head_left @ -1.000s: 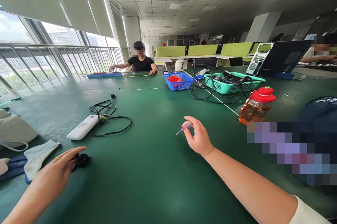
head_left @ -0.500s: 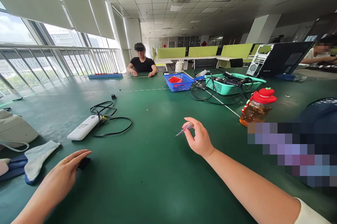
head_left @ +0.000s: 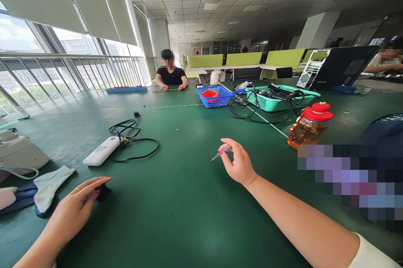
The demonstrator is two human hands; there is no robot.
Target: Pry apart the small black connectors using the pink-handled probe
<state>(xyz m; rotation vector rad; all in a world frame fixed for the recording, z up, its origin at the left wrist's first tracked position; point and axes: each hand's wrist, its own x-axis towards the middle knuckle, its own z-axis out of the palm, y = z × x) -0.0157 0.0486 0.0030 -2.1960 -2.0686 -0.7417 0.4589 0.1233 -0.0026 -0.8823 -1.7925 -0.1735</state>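
I see black item [head_left: 105, 193] now more covered by left hand [head_left: 74, 207], fingers nearly straight, grip unclear; right hand [head_left: 239, 164] unmoved, pinching thin-tipped tool [head_left: 225, 149]; left seems busier.

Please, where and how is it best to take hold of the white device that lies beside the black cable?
Probably across the middle of the white device, by its two long edges, coming from above and the near side. It lies flat and is long and narrow, and the black cable crowds its far end, while the near end looks free.
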